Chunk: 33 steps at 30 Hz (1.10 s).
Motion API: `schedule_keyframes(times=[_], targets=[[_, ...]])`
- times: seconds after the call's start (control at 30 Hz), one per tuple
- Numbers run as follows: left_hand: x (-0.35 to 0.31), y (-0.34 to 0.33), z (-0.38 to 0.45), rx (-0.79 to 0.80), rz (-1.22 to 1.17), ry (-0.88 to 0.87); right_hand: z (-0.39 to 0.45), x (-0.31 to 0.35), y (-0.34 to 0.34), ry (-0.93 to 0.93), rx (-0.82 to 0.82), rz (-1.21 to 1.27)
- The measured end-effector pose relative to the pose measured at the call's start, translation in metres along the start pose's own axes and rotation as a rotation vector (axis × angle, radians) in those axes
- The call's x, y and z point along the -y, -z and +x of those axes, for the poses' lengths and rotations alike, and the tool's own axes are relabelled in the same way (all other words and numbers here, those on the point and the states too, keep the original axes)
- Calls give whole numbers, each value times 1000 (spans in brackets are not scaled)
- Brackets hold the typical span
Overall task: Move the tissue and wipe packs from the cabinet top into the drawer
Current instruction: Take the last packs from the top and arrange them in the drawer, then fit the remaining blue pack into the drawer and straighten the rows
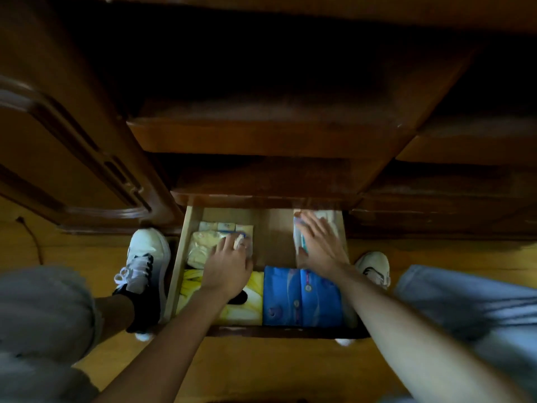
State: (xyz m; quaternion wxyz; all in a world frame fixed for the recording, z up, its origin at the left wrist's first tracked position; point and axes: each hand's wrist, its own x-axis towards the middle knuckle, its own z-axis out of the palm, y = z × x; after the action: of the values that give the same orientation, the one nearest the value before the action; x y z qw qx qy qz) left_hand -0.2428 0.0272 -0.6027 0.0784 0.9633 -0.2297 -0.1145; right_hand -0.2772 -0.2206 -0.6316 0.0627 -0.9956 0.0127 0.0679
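Note:
The bottom drawer (177, 269) of the wooden cabinet stands pulled out below me. In its front half lie a yellow tissue pack (247, 309) and a blue pack (302, 298) side by side. My left hand (226, 266) rests on a pale yellow wipe pack (203, 247) at the back left, fingers curled over its far edge. My right hand (319, 245) lies flat, fingers spread, on a white pack with teal print (299, 239) at the back right. Small packets (226, 226) line the rear behind the yellow wipe pack.
Two higher drawers (261, 141) jut out above the open one and overhang its rear. A carved cabinet door (72, 158) is at left. My white shoes (145, 266) stand on the wooden floor either side of the drawer. A cable (32, 237) trails at far left.

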Motion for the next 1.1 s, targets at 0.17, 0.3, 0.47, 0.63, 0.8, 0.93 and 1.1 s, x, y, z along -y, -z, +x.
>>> schedule_keyframes(times=[0.17, 0.3, 0.47, 0.63, 0.8, 0.93, 1.1], targets=[[-27, 111, 0, -246, -3, -221, -34, 9, 125, 255, -641, 121], [-59, 237, -13, -690, -53, -505, -48, 11, 255, 328, -1046, 114], [-100, 381, 23, -958, -23, -580, -25, -6, 385, 218, -1197, -18], [-123, 428, 110, -703, -30, -377, 46, -56, 446, -249, -836, -8], [-138, 412, 179, -399, -12, -299, 120, -105, 473, -559, -439, 78], [-138, 408, 216, -359, -15, -267, 163, -143, 476, -706, -317, 94], [-144, 408, 231, -324, -45, -282, 190, -161, 476, -751, -265, -4]])
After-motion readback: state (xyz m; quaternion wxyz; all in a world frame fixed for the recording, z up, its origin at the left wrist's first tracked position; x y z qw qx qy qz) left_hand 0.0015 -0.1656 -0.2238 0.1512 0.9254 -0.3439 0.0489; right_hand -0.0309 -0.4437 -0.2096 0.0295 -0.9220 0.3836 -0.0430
